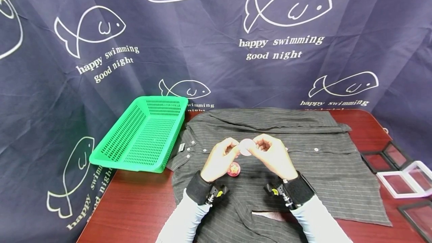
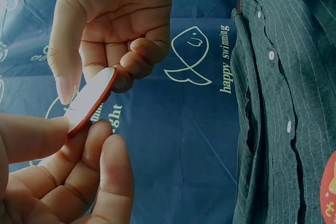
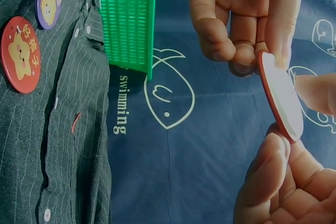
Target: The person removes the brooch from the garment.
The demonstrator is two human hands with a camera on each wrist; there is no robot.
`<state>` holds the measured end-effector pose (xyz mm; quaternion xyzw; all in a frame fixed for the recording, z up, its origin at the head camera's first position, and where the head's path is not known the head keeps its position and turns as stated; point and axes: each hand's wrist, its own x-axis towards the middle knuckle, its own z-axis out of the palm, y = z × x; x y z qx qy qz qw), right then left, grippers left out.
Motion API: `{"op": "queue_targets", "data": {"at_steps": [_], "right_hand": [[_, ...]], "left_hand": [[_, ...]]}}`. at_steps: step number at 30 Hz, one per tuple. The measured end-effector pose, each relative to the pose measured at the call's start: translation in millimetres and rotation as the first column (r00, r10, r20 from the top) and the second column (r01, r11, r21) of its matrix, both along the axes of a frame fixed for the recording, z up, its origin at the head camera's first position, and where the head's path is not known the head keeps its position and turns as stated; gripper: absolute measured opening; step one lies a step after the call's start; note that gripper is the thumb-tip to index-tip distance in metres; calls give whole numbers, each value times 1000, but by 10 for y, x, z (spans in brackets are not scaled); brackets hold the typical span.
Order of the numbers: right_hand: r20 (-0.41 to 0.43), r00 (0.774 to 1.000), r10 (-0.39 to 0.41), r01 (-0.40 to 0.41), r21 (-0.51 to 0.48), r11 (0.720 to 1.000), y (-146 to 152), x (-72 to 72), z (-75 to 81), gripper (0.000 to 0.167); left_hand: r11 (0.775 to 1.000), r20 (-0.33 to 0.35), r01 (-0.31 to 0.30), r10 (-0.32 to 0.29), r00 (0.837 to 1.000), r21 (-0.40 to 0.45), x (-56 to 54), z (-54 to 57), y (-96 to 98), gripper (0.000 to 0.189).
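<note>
A round badge with a white back and red rim (image 1: 247, 147) is pinched between both hands above a dark striped shirt (image 1: 337, 183). My left hand (image 1: 220, 159) grips its left edge, the thumb on the white face (image 2: 86, 100). From the other side, my right hand (image 1: 274, 156) holds it between thumb and fingers; its front is turned away from the head view. Beneath the hands, a red badge with a yellow star (image 1: 234, 169) lies on the shirt. Beside that one in the right wrist view is a purple badge (image 3: 48, 1).
A green plastic basket (image 1: 135, 167) stands at the left of the reddish-brown table (image 1: 135, 205). Small black and white frames, the white one (image 1: 398, 194) among them, lie at the right edge. A dark blue curtain with fish drawings (image 1: 222, 66) hangs behind.
</note>
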<state>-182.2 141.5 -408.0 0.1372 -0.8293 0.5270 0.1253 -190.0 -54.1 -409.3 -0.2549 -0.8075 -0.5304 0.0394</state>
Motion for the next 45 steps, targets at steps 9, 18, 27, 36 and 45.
{"op": "queue_targets", "data": {"at_steps": [9,18,27,36,45], "right_hand": [[-28,1000,14,-14,2,1000,-16,15,-3,12],[-74,997,-12,16,44,999,-30,12,-14,11],[-98,995,-25,29,37,999,-38,-7,-48,10],[-93,995,-25,29,42,999,-38,8,-32,11],[-61,998,-17,18,18,1000,-29,15,-14,13]], "left_hand": [[1000,-12,-5,5,1000,-12,2,8,-9,17],[1000,-17,-1,1,1000,-7,-3,5,-14,17],[1000,-24,-3,2,1000,-6,12,22,-16,16],[1000,-10,-5,4,1000,-13,14,22,-13,17],[999,41,22,-24,999,33,3,11,-20,18]]}}
